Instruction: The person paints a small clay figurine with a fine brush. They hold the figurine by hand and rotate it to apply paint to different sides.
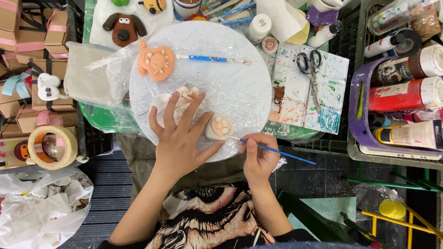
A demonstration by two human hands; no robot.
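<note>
While resting on the white disc (244,90), left hand (179,142) fingers spread beside small clay piece (219,127); right hand (258,155) fingers pinching blue brush (276,152).

Craft workshop: paint bottles (408,95), clay figures (155,61)
</note>
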